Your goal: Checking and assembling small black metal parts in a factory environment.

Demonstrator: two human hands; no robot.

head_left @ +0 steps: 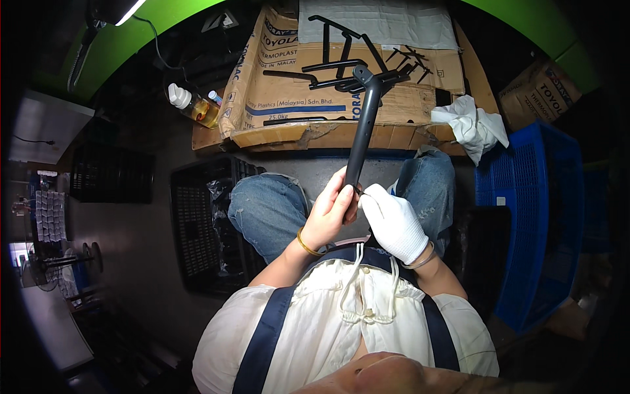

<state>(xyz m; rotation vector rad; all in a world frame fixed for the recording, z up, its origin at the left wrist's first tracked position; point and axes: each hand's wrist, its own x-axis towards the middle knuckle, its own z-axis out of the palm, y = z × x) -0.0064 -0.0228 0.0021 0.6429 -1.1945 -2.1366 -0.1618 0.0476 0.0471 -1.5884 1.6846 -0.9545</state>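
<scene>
A long black plastic tube (364, 128), with a rounded bracket-like head at its far end, slants up from my lap toward the tabletop. My bare left hand (333, 207) is wrapped round its near end. Wearing a white knitted glove, my right hand (394, 223) is closed in a pinch right beside that end. Whatever lies between its fingertips is too small and covered to make out. Beyond the tube's head, several black plastic frame parts (338, 64) lie in a loose pile on the cardboard-covered table (275, 98).
A white crumpled cloth (469, 125) hangs over the table's right front edge. Bottles (197, 108) stand at the table's left. A black crate (197, 230) sits left of my legs, and blue crates (531, 217) stand on the right. A lamp (121, 12) is at the upper left.
</scene>
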